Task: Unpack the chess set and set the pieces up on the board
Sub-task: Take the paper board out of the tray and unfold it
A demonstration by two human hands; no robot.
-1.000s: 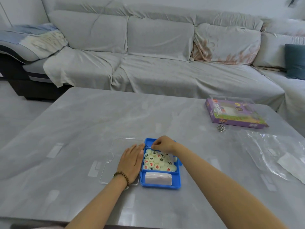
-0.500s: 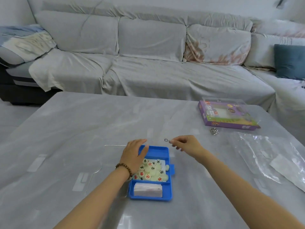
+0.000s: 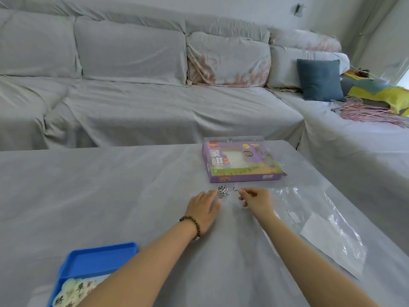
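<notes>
The right hand (image 3: 257,200) pinches a thin metal hook (image 3: 235,189) beside a shiny hook pile (image 3: 222,192), the left hand (image 3: 204,208) resting slack-fingered, holding nothing, on the smooth grey desk (image 3: 110,196).

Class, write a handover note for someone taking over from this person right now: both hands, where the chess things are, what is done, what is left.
Left hand: open, flat on the table, fingertips beside the pile of hooks.
Right hand: pinches one small hook beside that pile.
Blue case: open, near left, chess pieces inside.
Purple box: beyond the hooks.
Done: case opened.
Left: no board in view; lay it out, place every piece.
</notes>
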